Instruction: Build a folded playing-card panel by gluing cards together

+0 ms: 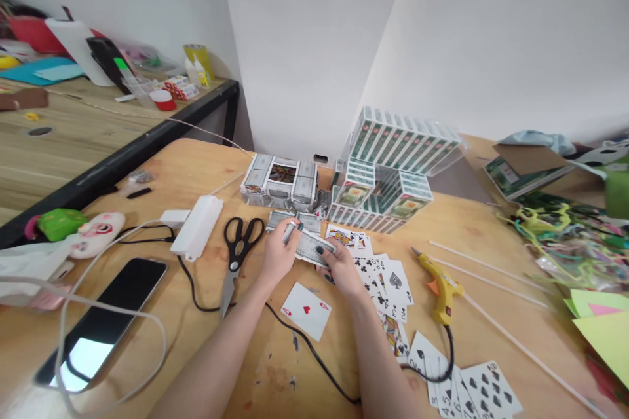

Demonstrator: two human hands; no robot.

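Observation:
Between my hands is a strip of grey-patterned playing cards (311, 247), backs facing up. My left hand (280, 250) pinches its left end, and my right hand (341, 267) grips the right end with the thumb on top. Below them an ace of hearts (306, 311) lies face up on the table. Just behind my hands stands a box built from playing cards (280, 183), with more card pieces (307, 221) lying in front of it. To the right of my right hand, loose playing cards (396, 281) are spread face up, partly hidden by that hand and forearm.
Black-handled scissors (236, 258), a white power strip (197, 228) and a phone (105, 321) lie left. A yellow glue gun (439, 288) with a black cord and several white glue sticks (491, 275) lie right. Stacked card boxes (381, 196) stand at the back.

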